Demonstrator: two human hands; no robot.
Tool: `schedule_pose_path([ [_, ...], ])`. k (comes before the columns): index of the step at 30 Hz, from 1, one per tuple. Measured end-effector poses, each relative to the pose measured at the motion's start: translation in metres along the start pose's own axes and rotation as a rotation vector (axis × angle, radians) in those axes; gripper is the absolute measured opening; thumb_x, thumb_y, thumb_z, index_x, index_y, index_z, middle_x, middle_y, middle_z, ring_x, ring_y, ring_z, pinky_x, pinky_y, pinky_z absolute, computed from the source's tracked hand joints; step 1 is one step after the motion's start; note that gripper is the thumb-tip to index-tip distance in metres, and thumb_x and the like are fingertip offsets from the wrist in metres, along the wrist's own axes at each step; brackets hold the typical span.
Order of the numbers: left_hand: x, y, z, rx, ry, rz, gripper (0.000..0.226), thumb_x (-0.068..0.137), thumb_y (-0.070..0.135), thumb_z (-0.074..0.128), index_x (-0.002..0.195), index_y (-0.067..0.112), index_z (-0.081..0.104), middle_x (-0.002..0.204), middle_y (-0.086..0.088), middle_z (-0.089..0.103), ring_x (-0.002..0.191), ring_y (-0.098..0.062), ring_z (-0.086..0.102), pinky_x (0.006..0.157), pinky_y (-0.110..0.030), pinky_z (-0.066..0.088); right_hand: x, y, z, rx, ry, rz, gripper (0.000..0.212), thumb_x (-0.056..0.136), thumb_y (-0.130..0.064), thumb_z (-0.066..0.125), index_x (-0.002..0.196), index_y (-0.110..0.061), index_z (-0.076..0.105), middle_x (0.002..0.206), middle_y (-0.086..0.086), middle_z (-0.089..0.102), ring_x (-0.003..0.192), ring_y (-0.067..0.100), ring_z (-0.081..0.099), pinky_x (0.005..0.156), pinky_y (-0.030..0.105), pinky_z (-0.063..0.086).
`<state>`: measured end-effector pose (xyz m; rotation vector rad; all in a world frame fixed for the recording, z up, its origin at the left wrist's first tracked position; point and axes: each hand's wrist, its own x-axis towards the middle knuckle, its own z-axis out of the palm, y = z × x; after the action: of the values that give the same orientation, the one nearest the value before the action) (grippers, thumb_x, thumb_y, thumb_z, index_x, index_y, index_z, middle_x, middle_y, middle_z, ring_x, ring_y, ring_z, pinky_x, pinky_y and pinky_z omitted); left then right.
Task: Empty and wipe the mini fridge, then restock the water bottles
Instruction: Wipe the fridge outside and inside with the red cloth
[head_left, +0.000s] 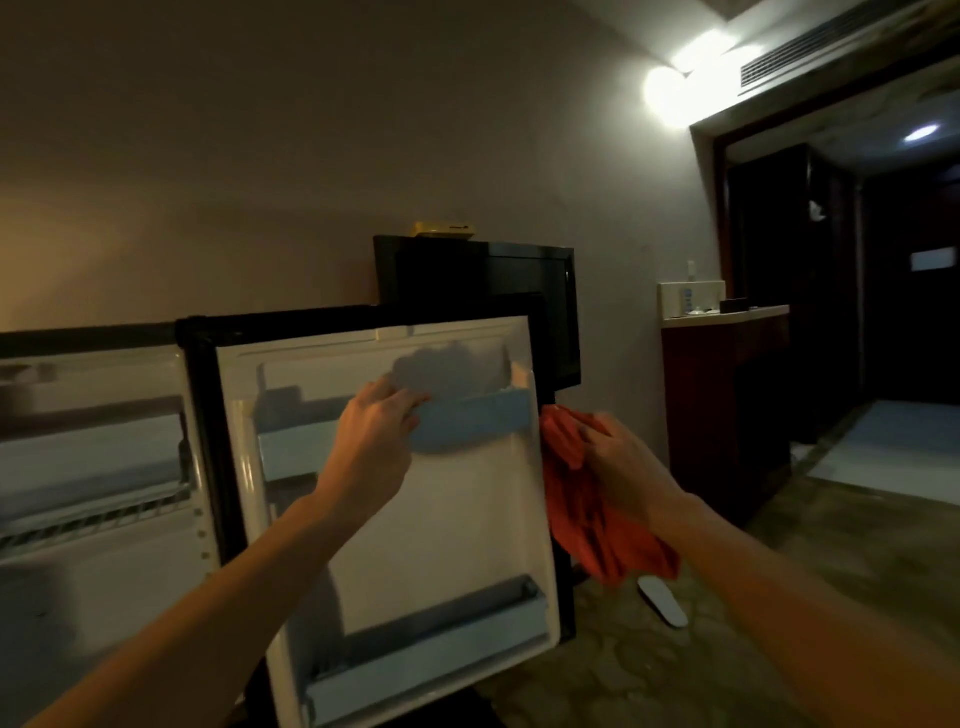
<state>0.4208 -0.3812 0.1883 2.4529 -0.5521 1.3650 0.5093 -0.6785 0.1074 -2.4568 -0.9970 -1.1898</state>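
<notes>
The mini fridge (104, 467) stands open at nine o'clock, its door (415, 519) swung out to fill the centre of the view. The left hand (371, 431) curls its fingers over the upper door shelf rail (467, 421), steadying the panel. The right hand (618, 462), at three o'clock just past the door's outer edge, bunches the red cloth (587, 530) in a closed grip.

The cloth is judged soft and light, draping freely below the fist; it handles best wadded in the palm, so no loose tail drags. The door looks like thin, rigid plastic lining on a hinge, likely to swing under wiping pressure, so holding the rail or outer edge seems sensible.

Count: one cloth, one door, two door shelves, the upper rail and a lower one (431, 639) at six o'clock. No water bottles show anywhere in view. Inside the cabinet one wire shelf (93, 525) is visible.
</notes>
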Motion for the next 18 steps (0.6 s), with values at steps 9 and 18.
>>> schedule_pose_path([
  [9, -0.010, 0.009, -0.017, -0.011, 0.006, -0.001, 0.022, 0.086, -0.002, 0.061, 0.102, 0.006, 0.074, 0.092, -0.012, 0.060, 0.088, -0.032, 0.056, 0.075, -0.029, 0.034, 0.054, -0.011, -0.058, -0.088, 0.160, 0.032, 0.062, 0.088, -0.018, 0.032, 0.150, -0.022, 0.036, 0.156, 0.003, 0.033, 0.126, 0.030, 0.038, 0.106, 0.044, 0.039],
  [18, -0.016, 0.014, -0.023, -0.036, -0.018, -0.036, 0.032, 0.084, 0.013, 0.048, 0.104, 0.007, 0.073, 0.095, -0.011, 0.057, 0.092, -0.033, 0.055, 0.080, -0.036, 0.039, -0.037, -0.037, 0.019, -0.243, 0.013, 0.032, 0.062, 0.089, -0.025, 0.037, 0.149, -0.009, 0.035, 0.158, 0.011, 0.028, 0.141, 0.031, 0.036, 0.108, 0.048, 0.036],
])
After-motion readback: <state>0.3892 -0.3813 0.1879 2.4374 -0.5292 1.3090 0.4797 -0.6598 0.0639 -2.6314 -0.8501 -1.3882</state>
